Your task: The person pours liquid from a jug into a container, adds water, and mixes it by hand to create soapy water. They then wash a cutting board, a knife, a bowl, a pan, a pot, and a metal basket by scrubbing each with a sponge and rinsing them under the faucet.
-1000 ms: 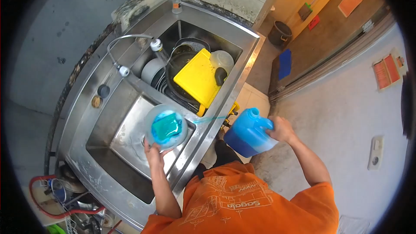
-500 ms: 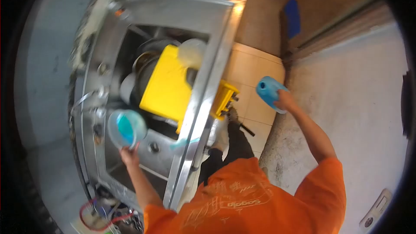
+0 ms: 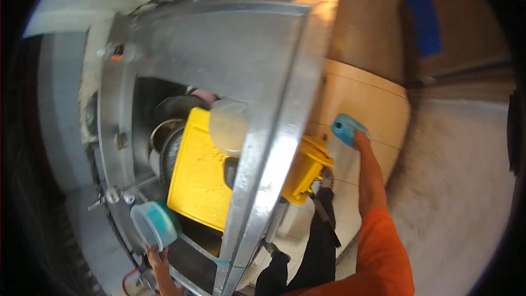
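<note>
My left hand point(image 3: 156, 257) grips the rim of a translucent plastic tub point(image 3: 143, 223) with blue-green liquid in it. The tub is tilted over the near left part of the steel sink, close to the taps point(image 3: 114, 195). On the other side, beyond the sink's edge, my right hand point(image 3: 361, 141) is closed around a light blue plastic bottle point(image 3: 345, 127). Its dark round mouth points to the left, and no cap shows on it. Far apart from each other, the two hands have the sink edge between them.
A yellow tray-like piece point(image 3: 200, 178), a translucent round container point(image 3: 229, 127) and pans point(image 3: 174, 148) fill the sink basin. A yellow bin point(image 3: 309, 169) stands on the tiled floor beside my legs. A wall point(image 3: 455, 186) rises on the right.
The view has turned and shifted, so the sink sits differently in it. My right arm now stretches farther forward with the bottle. The tub remains in my left hand at a different tilt.
</note>
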{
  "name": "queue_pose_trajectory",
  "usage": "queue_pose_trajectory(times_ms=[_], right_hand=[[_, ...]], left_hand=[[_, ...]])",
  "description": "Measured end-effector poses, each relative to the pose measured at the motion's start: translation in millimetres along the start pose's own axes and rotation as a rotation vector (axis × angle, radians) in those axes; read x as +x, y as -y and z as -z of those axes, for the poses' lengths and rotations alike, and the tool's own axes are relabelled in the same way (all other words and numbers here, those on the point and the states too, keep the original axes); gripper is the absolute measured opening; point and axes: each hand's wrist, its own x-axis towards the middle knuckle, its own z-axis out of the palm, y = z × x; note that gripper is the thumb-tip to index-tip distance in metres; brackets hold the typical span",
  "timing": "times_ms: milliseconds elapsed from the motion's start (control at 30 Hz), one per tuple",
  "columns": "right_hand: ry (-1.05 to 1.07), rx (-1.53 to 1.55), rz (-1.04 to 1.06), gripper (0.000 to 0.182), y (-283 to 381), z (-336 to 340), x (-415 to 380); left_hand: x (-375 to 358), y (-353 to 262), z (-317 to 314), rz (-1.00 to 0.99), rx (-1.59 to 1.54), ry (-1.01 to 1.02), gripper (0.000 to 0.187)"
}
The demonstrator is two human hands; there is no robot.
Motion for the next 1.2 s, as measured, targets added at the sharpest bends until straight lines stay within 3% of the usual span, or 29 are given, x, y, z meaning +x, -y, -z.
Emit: queue_pose_trajectory(times_ms=[33, 67, 100, 167, 200, 233, 267, 300, 333, 367, 400, 433, 500, 533, 600, 667, 733, 767, 800, 833, 867, 900, 933, 1000, 1067, 1100, 1133, 1200], right_hand=[[-0.054, 0.020, 0.091, 0.042, -3, -31, 19], [-0.024, 0.022, 0.167, 0.042, 12, -43, 22], [-0.056, 0.082, 0.176, 0.048, 23, -40, 18], [-0.037, 0.225, 0.159, 0.053, 41, -69, 28], [0.011, 0.292, 0.118, 0.054, 32, -85, 32], [0.033, 0.280, 0.152, 0.054, 17, -114, 44], [0.008, 0.606, 0.231, 0.054, 9, -150, 64], [-0.009, 0.930, 0.298, 0.054, 7, -160, 73], [0.001, 0.913, 0.310, 0.054, 20, -119, 54], [-0.069, 0.591, 0.332, 0.050, 38, -83, 25], [-0.146, 0.265, 0.353, 0.047, 60, -35, -19], [-0.117, 0.244, 0.306, 0.037, 78, 18, -60], [0.006, 0.182, 0.191, 0.024, 118, 135, -148], [0.096, 0.147, 0.116, 0.025, 140, 186, -189], [-0.103, 0.374, 0.199, 0.032, 167, 244, -258], [-0.234, 0.561, 0.516, 0.028, 249, 296, -339], [-0.307, 0.561, 0.697, 0.021, 360, 321, -427], [-0.083, 0.747, 0.754, 0.016, 401, 302, -431], [-0.022, 0.759, 1.033, 0.022, 454, 284, -442], [-0.111, 0.543, 1.118, 0.027, 514, 274, -477], [-0.041, 0.667, 1.387, 0.039, 572, 246, -493], [-0.093, 0.441, 1.438, 0.055, 618, 222, -504], [-0.183, 0.401, 1.585, 0.065, 663, 196, -516], [-0.184, 0.241, 1.692, 0.063, 720, 164, -541], [-0.053, 0.017, 1.369, 0.046, 753, 132, -567], [-0.066, -0.012, 1.386, 0.046, 759, 118, -588], [-0.169, -0.052, 1.338, 0.037, 756, 103, -604], [-0.272, -0.150, 1.281, 0.028, 742, 67, -619]], left_hand=[[-20, -8, -13, -0.075, -0.237, 0.139, 0.049], [-23, -17, -26, -0.037, -0.222, 0.111, 0.045], [-7, -4, -9, -0.151, -0.079, 0.249, 0.045], [-19, -22, -28, 0.028, -0.163, 0.000, 0.047], [-1, -7, -7, 0.035, -0.224, 0.044, 0.048], [-18, -22, -26, 0.015, -0.183, 0.033, 0.049], [-12, -13, -20, 0.019, -0.205, 0.008, 0.049], [3, 4, -11, -0.353, 0.144, 0.110, 0.049], [6, 12, 2, -0.715, 0.509, 0.217, 0.050], [4, 9, 1, -0.701, 0.493, 0.205, 0.050], [2, 5, -11, -0.476, 0.271, 0.147, 0.050], [0, -1, -25, -0.247, 0.043, 0.092, 0.050], [-29, -44, -55, -0.025, -0.208, -0.008, 0.051], [-18, -35, -48, -0.102, -0.187, 0.046, 0.051], [-8, -21, -38, -0.162, -0.217, 0.075, 0.051], [-9, -28, -44, -0.036, -0.399, -0.053, 0.050], [-16, -35, -41, 0.008, -0.429, -0.091, 0.051], [-16, -37, -38, 0.033, -0.423, -0.111, 0.051], [-12, -32, -34, 0.038, -0.473, -0.114, 0.051], [-4, -25, -31, 0.003, -0.471, -0.073, 0.052], [-3, -17, -25, -0.027, -0.461, -0.033, 0.053], [-8, -12, -20, -0.020, -0.497, -0.039, 0.053], [-10, -16, -17, -0.032, -0.418, -0.064, 0.053], [-1, -24, -6, -0.079, -0.234, -0.105, 0.053], [26, 4, -8, -0.242, -0.107, -0.199, 0.051], [44, 25, -15, -0.373, -0.075, -0.276, 0.050], [44, 16, -6, -0.354, -0.108, -0.280, 0.050], [25, -11, 17, -0.026, -0.396, -0.005, 0.050]])
